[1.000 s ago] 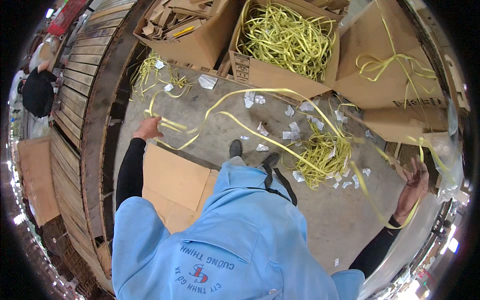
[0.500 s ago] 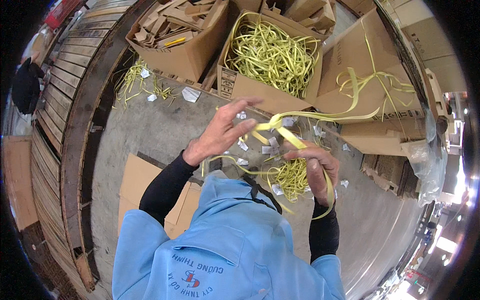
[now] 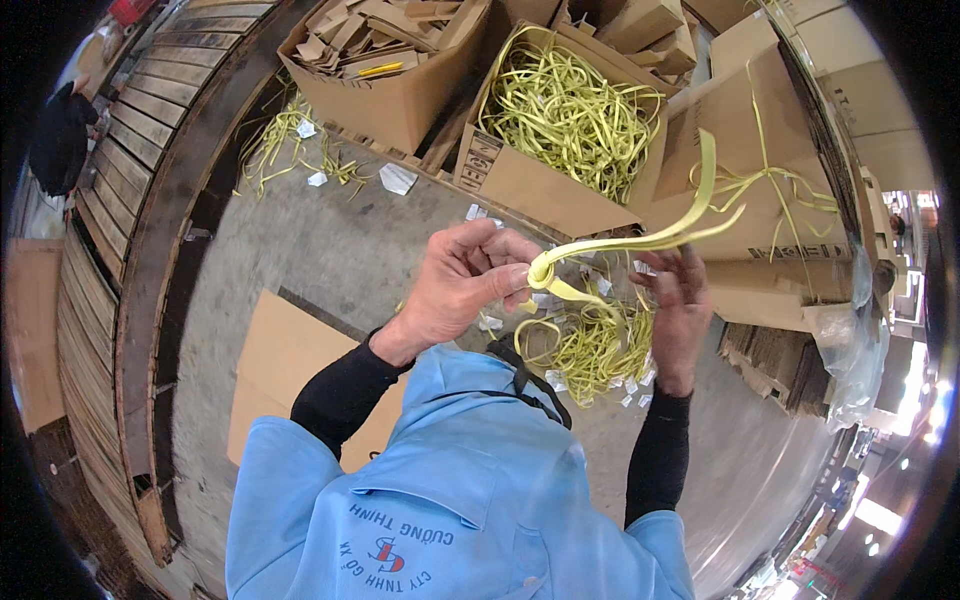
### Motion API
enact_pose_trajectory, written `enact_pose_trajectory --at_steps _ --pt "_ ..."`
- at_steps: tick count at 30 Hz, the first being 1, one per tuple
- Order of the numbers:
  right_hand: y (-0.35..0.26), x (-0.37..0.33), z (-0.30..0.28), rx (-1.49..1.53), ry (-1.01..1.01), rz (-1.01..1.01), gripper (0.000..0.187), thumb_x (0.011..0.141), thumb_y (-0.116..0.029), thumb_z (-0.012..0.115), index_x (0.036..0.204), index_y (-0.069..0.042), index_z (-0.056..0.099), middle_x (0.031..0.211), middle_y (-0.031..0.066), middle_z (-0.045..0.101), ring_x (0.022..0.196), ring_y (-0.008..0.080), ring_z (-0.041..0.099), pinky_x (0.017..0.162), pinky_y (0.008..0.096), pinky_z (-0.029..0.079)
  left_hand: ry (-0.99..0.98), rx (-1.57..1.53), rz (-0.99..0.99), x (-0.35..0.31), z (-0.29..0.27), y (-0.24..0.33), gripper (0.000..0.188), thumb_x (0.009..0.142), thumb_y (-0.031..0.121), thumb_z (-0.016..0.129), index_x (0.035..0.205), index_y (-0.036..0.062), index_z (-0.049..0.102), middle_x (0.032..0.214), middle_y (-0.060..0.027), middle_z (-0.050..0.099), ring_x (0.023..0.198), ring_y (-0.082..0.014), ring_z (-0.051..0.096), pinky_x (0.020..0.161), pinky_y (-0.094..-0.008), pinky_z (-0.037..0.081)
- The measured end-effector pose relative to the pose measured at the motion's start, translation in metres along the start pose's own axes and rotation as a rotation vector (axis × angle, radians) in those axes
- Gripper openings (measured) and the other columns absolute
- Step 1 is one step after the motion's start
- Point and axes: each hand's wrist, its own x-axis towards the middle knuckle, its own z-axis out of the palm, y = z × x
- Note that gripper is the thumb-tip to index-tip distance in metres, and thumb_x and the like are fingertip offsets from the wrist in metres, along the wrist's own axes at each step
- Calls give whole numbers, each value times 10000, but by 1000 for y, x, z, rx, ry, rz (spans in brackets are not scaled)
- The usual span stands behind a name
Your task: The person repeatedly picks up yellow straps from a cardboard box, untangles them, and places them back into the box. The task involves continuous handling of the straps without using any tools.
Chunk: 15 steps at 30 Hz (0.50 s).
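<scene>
Between the thumb and fingers of my left hand (image 3: 470, 280) is the knotted end of a bundle of yellow straps (image 3: 625, 243). Its loose ends stretch to the right, one curling upward, and a short piece hangs below the knot. My right hand (image 3: 680, 310) is beside these ends, blurred by motion; whether its fingers touch a strap cannot be made out. Under the hands, a tangled pile of yellow straps (image 3: 595, 350) lies on the concrete floor with scraps of white paper around it.
Ahead stands a carton full of yellow straps (image 3: 570, 115), beside a carton of cardboard scraps (image 3: 385, 95). More straps hang over a carton (image 3: 765, 175) at right. A flat cardboard sheet (image 3: 290, 370) lies at left, near a slatted wooden structure (image 3: 150, 130).
My right hand has let go of the strap below the knot and moved up and right. My left fingers have closed at the knot, which is now drawn tighter.
</scene>
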Motion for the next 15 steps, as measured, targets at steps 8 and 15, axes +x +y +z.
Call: enact_pose_trajectory --at_steps 8,15 --pt "-8 -20 58 -407 -275 -187 272 832 -41 741 1098 -1 700 1148 128 698 1047 225 666 896 345 531 20 -319 114 1 20 -24 162 908 -15 669 1026 49 578 1040 -132 677 901 -145 638 745 -299 549" --pt "-8 -27 79 -445 -297 -188 230 826 -59 743 1053 -28 725 1122 113 697 1051 269 657 933 377 506 79 586 276 -8 5 1 174 824 -13 732 964 -28 630 1060 -95 646 962 -171 638 842 -310 532"
